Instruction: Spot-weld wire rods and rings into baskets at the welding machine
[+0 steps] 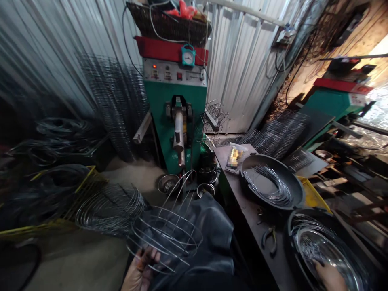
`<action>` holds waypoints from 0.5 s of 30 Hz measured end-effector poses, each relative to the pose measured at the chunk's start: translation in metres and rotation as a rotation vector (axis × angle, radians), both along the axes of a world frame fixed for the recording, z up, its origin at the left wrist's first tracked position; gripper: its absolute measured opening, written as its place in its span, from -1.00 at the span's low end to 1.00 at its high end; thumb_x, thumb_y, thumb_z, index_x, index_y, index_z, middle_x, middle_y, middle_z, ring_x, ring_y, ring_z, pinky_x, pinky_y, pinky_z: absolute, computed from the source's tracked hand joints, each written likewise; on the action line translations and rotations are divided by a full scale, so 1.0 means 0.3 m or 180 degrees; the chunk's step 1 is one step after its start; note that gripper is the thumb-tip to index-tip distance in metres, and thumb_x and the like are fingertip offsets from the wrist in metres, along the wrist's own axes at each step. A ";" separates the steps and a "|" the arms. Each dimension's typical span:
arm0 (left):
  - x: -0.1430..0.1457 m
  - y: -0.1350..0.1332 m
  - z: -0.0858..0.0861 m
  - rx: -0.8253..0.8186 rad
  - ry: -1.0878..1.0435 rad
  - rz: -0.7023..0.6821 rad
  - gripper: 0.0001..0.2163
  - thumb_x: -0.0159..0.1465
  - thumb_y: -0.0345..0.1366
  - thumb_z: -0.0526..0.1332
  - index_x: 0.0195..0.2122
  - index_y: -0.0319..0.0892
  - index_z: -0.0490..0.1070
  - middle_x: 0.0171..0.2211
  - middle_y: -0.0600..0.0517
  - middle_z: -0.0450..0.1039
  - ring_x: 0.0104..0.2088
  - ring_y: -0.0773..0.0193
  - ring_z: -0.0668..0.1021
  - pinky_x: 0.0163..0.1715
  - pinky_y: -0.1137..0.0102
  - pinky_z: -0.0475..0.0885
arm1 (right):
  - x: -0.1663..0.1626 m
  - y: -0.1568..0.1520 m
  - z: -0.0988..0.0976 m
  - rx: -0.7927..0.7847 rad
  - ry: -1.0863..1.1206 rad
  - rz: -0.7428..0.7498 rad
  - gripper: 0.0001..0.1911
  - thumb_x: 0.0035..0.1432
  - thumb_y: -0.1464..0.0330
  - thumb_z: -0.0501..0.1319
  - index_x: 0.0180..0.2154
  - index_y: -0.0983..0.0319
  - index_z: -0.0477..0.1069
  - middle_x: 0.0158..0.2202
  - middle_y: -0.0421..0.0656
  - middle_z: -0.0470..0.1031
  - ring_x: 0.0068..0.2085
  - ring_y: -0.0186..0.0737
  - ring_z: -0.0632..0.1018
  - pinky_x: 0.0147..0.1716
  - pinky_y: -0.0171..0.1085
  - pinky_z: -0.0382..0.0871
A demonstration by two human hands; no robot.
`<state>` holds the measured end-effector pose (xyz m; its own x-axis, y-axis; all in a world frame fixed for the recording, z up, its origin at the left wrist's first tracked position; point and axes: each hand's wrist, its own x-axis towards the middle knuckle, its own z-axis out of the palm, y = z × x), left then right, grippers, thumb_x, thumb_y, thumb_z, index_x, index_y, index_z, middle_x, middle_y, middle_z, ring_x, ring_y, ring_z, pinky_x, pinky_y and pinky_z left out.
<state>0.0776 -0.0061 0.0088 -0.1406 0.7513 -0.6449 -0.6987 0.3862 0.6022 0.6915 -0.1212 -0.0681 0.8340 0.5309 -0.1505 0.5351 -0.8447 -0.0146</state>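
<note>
My left hand (140,270) is at the bottom of the view, its fingers curled round the lower rings of a round wire basket frame (165,232) held over my dark apron (209,238). Long bent wires rise from the frame toward the green welding machine (176,117). My right hand (331,277) reaches into a dark round pan (325,246) of thin wire rings at the bottom right; its fingers are hidden among the wires.
A second dark pan (271,182) with wire rings sits on the workbench (242,202), pliers (269,238) beside it. Finished wire frames (110,208) lie on the floor at left by a yellow crate (87,182). Metal bowls (168,184) stand at the machine's foot.
</note>
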 end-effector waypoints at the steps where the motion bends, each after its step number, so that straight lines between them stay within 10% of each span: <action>1: -0.006 0.003 -0.013 -0.0060 -0.0016 0.0045 -0.70 -0.18 -0.35 0.43 -0.41 -0.16 0.39 -0.46 0.13 0.38 -0.44 0.33 0.47 -0.45 0.45 0.48 | 0.003 -0.018 -0.002 -0.0081 0.0020 -0.0090 -0.65 0.06 0.26 0.00 -0.58 0.21 0.45 -0.46 0.09 0.54 -0.36 0.05 0.58 -0.37 -0.15 0.46; 6: -0.040 0.009 -0.049 -0.0066 -0.0033 0.0072 -0.76 -0.09 -0.24 0.38 -0.45 -0.14 0.35 -0.51 0.14 0.33 -0.47 0.33 0.45 -0.43 0.39 0.49 | 0.019 -0.040 -0.022 -0.0341 0.0205 0.0163 -0.74 0.04 0.34 0.05 -0.37 0.24 0.51 -0.29 0.04 0.56 -0.21 0.03 0.57 -0.21 -0.14 0.43; 15: -0.031 0.009 0.071 -0.0055 0.0152 -0.0219 -0.82 -0.10 -0.38 0.36 -0.48 -0.17 0.37 -0.50 0.13 0.38 -0.44 0.31 0.47 -0.42 0.42 0.48 | -0.052 0.079 0.051 -0.0818 0.0343 0.0865 -0.73 0.06 0.42 0.06 -0.26 0.36 0.46 -0.20 0.16 0.52 -0.14 0.00 0.54 -0.20 -0.22 0.36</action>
<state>0.0684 -0.0033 0.0300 -0.1200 0.7490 -0.6516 -0.6407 0.4429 0.6271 0.6760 -0.0974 -0.0528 0.6402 0.6639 -0.3865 0.7468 -0.6557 0.1106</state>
